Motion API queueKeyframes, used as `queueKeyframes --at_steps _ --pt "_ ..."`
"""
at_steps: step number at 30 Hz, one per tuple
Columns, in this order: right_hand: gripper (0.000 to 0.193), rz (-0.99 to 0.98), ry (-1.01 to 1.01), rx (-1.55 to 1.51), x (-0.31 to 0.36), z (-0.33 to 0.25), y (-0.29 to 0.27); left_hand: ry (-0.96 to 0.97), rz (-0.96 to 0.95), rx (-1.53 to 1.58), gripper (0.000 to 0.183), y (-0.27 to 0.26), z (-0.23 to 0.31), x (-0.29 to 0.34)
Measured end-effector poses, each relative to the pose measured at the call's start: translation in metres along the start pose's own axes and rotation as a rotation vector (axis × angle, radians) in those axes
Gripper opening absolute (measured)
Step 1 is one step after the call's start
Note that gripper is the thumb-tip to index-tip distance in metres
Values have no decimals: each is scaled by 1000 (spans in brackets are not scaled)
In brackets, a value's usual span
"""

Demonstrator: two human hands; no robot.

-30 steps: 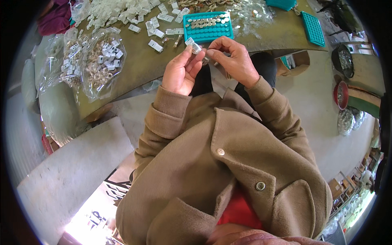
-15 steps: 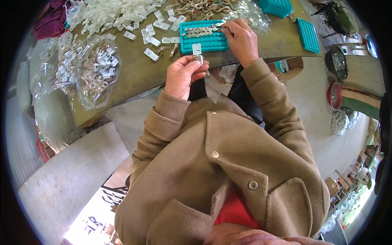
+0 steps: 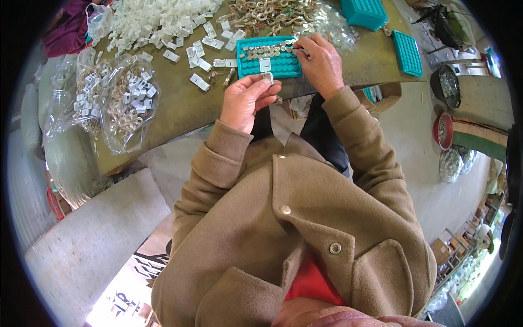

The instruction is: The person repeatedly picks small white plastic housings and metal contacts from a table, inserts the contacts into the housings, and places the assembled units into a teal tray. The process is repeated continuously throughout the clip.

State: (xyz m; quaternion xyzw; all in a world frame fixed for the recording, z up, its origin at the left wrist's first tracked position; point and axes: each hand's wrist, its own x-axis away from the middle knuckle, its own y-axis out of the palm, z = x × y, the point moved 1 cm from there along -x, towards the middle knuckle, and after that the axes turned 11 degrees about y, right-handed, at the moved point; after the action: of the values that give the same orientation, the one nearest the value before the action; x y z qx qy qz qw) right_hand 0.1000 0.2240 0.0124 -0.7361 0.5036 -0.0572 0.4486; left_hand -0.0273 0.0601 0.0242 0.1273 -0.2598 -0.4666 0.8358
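Note:
My left hand [image 3: 246, 102] pinches a small white plastic case [image 3: 265, 66] between thumb and fingers. The case's lid stands open, over the near edge of a teal tray [image 3: 251, 71] with round pockets. Rows of small silvery round discs [image 3: 267, 50], like button cells, lie across the tray's far half. My right hand [image 3: 322, 62] is at the tray's right end, thumb and forefinger pressed together beside the rows. Whatever is between those fingertips is too small to make out.
White cases [image 3: 158, 24] are heaped at the far left, with several loose ones [image 3: 199, 82] nearer. Clear bags [image 3: 128, 103] of cases and rings lie at the left. Metal rings [image 3: 272, 13] are piled behind the tray. More teal trays [image 3: 407, 53] stand at the right.
The whole view has shifted slightly. My left hand has brought the open case a little farther over the tray. My right fingertips stay by the tray's right end, slightly nearer to me.

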Motion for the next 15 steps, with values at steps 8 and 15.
queueKeyframes --at_steps 8,15 --pt "10 -36 23 -141 -8 5 0 1 22 10 19 4 -2 -2" --pt "18 -179 85 -125 -25 12 1 -6 32 18 21 5 -1 -8"
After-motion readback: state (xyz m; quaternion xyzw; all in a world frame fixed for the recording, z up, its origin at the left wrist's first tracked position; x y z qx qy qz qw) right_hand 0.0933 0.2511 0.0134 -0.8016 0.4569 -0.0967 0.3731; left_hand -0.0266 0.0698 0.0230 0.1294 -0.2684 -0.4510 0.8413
